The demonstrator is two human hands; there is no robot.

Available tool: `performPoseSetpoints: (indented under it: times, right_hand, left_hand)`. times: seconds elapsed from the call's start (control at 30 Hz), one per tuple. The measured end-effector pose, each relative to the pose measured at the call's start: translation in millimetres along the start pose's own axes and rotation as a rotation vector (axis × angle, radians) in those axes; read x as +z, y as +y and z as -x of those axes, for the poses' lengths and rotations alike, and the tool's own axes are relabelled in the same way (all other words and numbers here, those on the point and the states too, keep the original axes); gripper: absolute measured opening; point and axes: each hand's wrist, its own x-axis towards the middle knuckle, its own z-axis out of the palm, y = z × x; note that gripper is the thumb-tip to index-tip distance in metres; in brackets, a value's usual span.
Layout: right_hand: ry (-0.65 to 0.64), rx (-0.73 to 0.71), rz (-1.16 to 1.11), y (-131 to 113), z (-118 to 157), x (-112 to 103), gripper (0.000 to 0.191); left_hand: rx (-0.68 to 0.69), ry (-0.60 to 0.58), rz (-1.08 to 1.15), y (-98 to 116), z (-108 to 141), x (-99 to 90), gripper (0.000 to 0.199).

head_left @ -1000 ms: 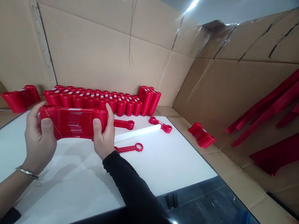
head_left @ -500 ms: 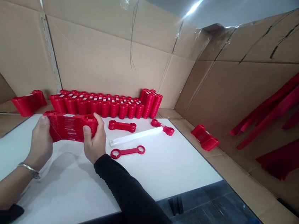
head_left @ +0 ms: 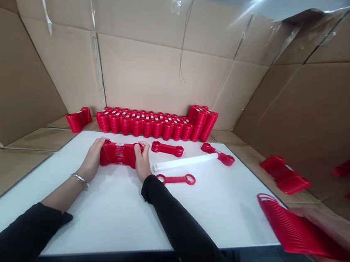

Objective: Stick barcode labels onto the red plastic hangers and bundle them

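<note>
Between my two hands is a stack of red plastic pieces (head_left: 118, 155) with rounded ends and a small white label on top. My left hand (head_left: 91, 159) grips its left end. At the other end, my right hand (head_left: 143, 163) is closed round the stack with the thumb on top. The stack is held at the white table (head_left: 117, 208); whether it touches the surface I cannot tell. To its right lie a single red two-ringed piece (head_left: 178, 179), a white tube (head_left: 186, 162) and a short stack of red pieces (head_left: 167, 148).
Behind stands a long row of red stacks (head_left: 147, 127), taller at its right end. Another stack (head_left: 216, 152) touches the tube's far end. More stacks lie at far left (head_left: 79, 120) and right (head_left: 284, 175). Another person's blurred hand (head_left: 336, 231) holds a fanned red stack (head_left: 296, 227).
My view has turned left, so the scene sits farther right. The stack in my hands looks farther away. Another person's hand with a red stack has entered at the right.
</note>
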Motion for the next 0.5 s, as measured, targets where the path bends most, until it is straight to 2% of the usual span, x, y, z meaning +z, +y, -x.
performPoseSetpoints:
  times: [0.13,0.3,0.5]
  right_hand:
    - [0.094,-0.062,0.008,-4.0,0.8,1.5,0.030]
    - [0.050,-0.043,0.016,2.1,-1.8,0.9,0.028]
    - [0.039,-0.060,0.045,5.3,-0.3,-2.7,0.035]
  left_hand:
    - [-0.003,-0.017,0.028,5.9,6.2,2.2,0.033]
    - [-0.045,-0.006,0.024,-0.2,3.1,2.1,0.030]
    - [-0.059,-0.027,0.052,-3.6,-0.4,0.0,0.028]
